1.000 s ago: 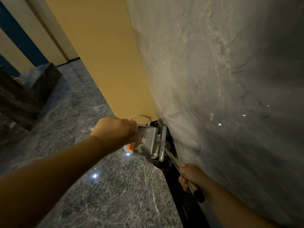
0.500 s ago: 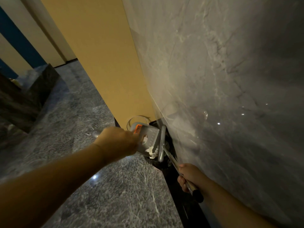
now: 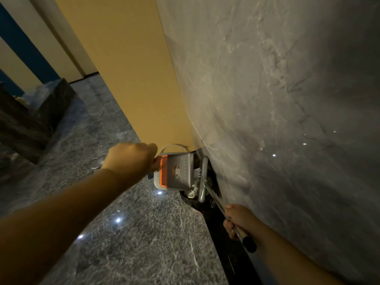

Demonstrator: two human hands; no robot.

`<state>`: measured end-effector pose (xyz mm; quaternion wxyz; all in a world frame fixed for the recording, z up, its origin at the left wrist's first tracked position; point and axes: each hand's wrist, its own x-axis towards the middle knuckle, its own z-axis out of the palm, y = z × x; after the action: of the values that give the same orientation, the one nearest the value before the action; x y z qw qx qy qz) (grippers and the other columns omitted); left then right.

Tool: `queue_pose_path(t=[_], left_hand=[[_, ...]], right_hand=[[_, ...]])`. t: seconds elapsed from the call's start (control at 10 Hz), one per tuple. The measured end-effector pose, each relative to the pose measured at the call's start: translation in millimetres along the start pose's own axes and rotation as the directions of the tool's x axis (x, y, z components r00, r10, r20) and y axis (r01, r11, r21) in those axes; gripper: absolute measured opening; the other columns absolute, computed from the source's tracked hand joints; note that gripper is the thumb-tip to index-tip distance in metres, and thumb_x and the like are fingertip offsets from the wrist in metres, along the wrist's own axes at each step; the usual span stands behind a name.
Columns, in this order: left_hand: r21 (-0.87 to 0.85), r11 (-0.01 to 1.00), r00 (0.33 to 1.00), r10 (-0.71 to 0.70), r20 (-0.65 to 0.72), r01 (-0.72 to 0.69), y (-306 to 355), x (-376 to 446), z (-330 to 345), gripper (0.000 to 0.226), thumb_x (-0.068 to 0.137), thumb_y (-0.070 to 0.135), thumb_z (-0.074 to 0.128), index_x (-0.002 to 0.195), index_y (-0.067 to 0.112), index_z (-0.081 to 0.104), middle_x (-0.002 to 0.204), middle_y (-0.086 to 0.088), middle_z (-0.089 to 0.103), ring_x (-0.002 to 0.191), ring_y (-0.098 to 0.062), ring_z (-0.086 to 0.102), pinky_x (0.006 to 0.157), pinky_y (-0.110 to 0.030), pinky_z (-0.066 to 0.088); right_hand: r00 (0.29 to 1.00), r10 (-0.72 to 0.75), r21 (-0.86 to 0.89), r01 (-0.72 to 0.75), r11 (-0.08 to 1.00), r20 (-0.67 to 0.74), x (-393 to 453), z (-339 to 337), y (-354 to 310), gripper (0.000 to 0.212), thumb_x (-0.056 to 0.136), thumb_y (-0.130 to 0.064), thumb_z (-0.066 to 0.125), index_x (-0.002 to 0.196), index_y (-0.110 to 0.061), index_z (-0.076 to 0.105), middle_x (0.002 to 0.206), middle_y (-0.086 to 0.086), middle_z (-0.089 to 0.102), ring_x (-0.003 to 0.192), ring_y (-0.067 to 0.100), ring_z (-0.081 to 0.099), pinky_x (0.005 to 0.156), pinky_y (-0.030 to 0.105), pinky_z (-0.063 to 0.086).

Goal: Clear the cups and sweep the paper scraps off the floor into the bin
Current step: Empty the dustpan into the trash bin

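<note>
White paper scraps (image 3: 195, 184) are seen at the mouth of a grey plastic dustpan with an orange comb edge (image 3: 176, 171), tipped over a black-lined bin (image 3: 197, 204) so they slide out. The pan is gripped by the left hand (image 3: 131, 159); a metal-handled broom (image 3: 221, 206) is clasped by the right hand (image 3: 236, 220). No writing is legible.
</note>
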<state>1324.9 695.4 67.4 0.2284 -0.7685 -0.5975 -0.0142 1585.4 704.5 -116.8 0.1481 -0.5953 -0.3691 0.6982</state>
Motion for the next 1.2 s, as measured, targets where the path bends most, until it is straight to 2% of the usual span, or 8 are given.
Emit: queue_pose_path(t=[0.2,0.3,0.4,0.6,0.8,0.9,1.0,1.2], left_hand=[[-0.001,0.997,0.995,-0.074,-0.059,0.074,-14.8,-14.7,-3.6,0.031,0.082,0.029,0.068,0.059,0.014,0.053,0.043,-0.001,0.045,0.031,-0.023,0.042,0.043,-0.017,0.034],[0.006,0.989,0.986,-0.146,-0.078,0.147,-24.3,-20.3,-9.0,0.038,0.085,0.039,0.050,0.056,0.015,0.052,0.044,-0.002,0.047,0.031,-0.025,0.042,0.046,-0.017,0.028],[0.034,0.980,0.979,-0.194,-0.062,0.196,-31.7,-24.7,-15.1,0.036,0.088,0.029,0.066,0.058,0.013,0.053,0.046,-0.004,0.048,0.034,-0.025,0.044,0.047,-0.018,0.026],[0.002,0.942,0.941,-0.333,-0.065,0.334,-31.8,-27.9,-32.6,0.031,0.089,0.033,0.066,0.065,0.017,0.055,0.047,0.004,0.039,0.039,-0.020,0.039,0.047,-0.018,0.023],[-0.068,0.918,0.921,-0.390,0.018,0.390,-11.3,-24.5,-35.8,0.036,0.091,0.047,0.046,0.074,0.017,0.057,0.057,-0.002,0.051,0.052,-0.027,0.054,0.053,-0.030,0.048],[-0.087,0.925,0.928,-0.372,-0.001,0.371,-2.5,-29.7,-28.1,0.031,0.091,0.035,0.063,0.071,0.012,0.060,0.055,-0.005,0.051,0.047,-0.028,0.052,0.049,-0.026,0.041],[-0.104,0.916,0.921,-0.389,-0.004,0.387,0.8,-36.5,-23.0,0.030,0.089,0.033,0.067,0.067,0.014,0.058,0.052,0.000,0.044,0.043,-0.024,0.045,0.049,-0.021,0.028],[-0.159,0.892,0.904,-0.428,0.001,0.423,3.8,-53.6,-22.6,0.029,0.089,0.033,0.067,0.067,0.016,0.057,0.050,0.002,0.046,0.041,-0.023,0.047,0.045,-0.020,0.034]], right_hand=[[0.998,-0.068,-0.032,0.068,0.997,0.015,-6.7,2.8,-3.4,0.029,0.096,-0.008,0.039,0.075,-0.026,0.045,0.062,0.001,0.042,0.046,0.012,0.040,0.043,0.024,0.035],[0.996,-0.086,-0.115,0.088,0.989,0.018,-9.6,9.6,-5.3,0.025,0.099,-0.015,0.036,0.075,-0.017,0.044,0.052,0.005,0.042,0.036,0.011,0.039,0.036,0.019,0.034],[0.993,-0.115,-0.193,0.118,0.974,0.026,-12.8,14.8,-11.0,0.026,0.101,-0.016,0.035,0.076,-0.012,0.043,0.049,0.008,0.040,0.032,0.012,0.038,0.033,0.016,0.033],[0.996,-0.065,-0.020,0.066,0.998,0.055,-26.8,14.9,-25.7,0.029,0.097,-0.007,0.037,0.073,-0.021,0.043,0.055,0.004,0.042,0.030,0.006,0.040,0.032,0.017,0.034],[0.989,-0.106,-0.023,0.109,0.994,0.104,-41.8,27.0,-31.0,0.026,0.096,-0.008,0.039,0.074,-0.023,0.044,0.060,0.003,0.041,0.029,0.004,0.038,0.032,0.016,0.033],[0.987,-0.125,-0.050,0.130,0.990,0.097,-48.3,33.4,-34.4,0.027,0.096,-0.008,0.037,0.075,-0.024,0.042,0.062,0.003,0.041,0.027,0.002,0.040,0.031,0.015,0.034],[0.981,-0.153,-0.089,0.164,0.982,0.119,-53.7,36.0,-39.0,0.023,0.098,-0.008,0.036,0.082,-0.023,0.043,0.063,0.003,0.042,0.027,0.002,0.042,0.031,0.015,0.035],[0.975,-0.085,-0.048,0.097,0.994,0.206,-73.0,44.5,-49.7,0.024,0.102,-0.012,0.033,0.113,0.000,0.051,0.055,0.008,0.043,0.031,0.010,0.041,0.031,0.017,0.035]])
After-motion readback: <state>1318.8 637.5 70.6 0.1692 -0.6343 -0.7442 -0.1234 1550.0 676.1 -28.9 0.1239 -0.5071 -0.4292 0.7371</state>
